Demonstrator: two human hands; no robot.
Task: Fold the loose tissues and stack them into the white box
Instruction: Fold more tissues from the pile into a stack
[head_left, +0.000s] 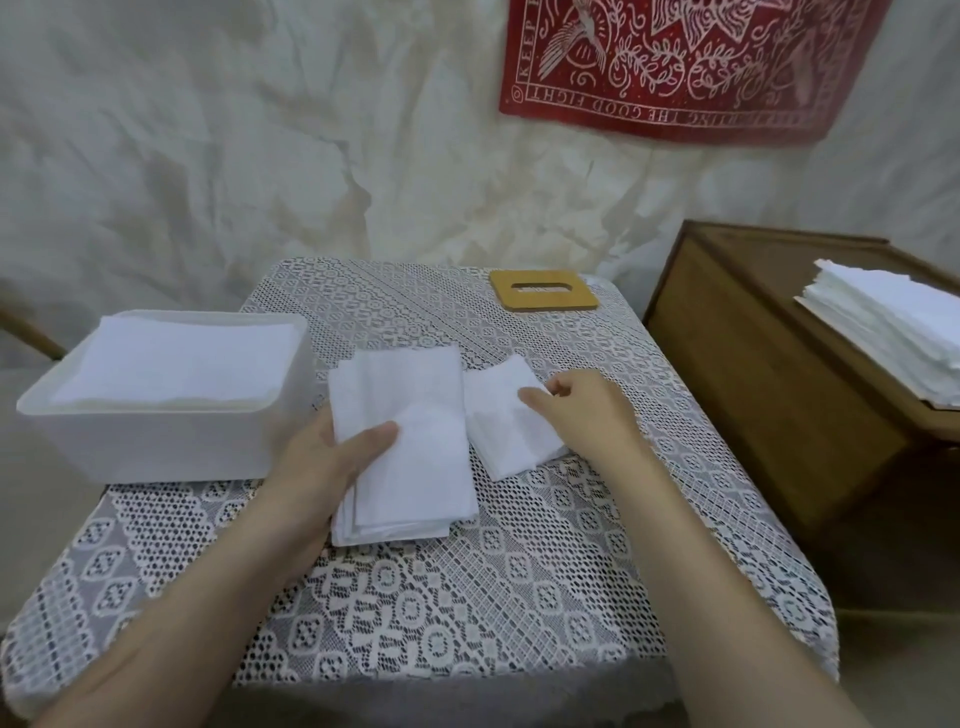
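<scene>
Under everything stands the table (467, 613) with its lace cloth. Well to the right of the box (156, 447) is a wooden cabinet (753, 415), and it carries a thick pile (883, 327) of loose tissues. The box itself sits on the left part of the table and is nearly full of folded tissues.

Just right of the box lies a stack (426, 384) of folded tissues. The left hand (332, 462) grips it, with the thumb on top and the fingers hidden below its left edge. Further right of the box, just beside the stack, lies one tissue (498, 431), folded smaller and a little crooked. The right hand (582, 410) has its thumb on this tissue and its fingers curled at the right edge, so it seems to pinch it. Behind and right of the box rests a wooden lid (543, 297) with a slot.

The step in hand, I think, is to finish this fold. To do it well, bring the edges exactly together and press the crease flat with straight fingers. The tissue should match the stack in size. Then lay it square on the stack, so that nothing slides when the stack goes into the box.
</scene>
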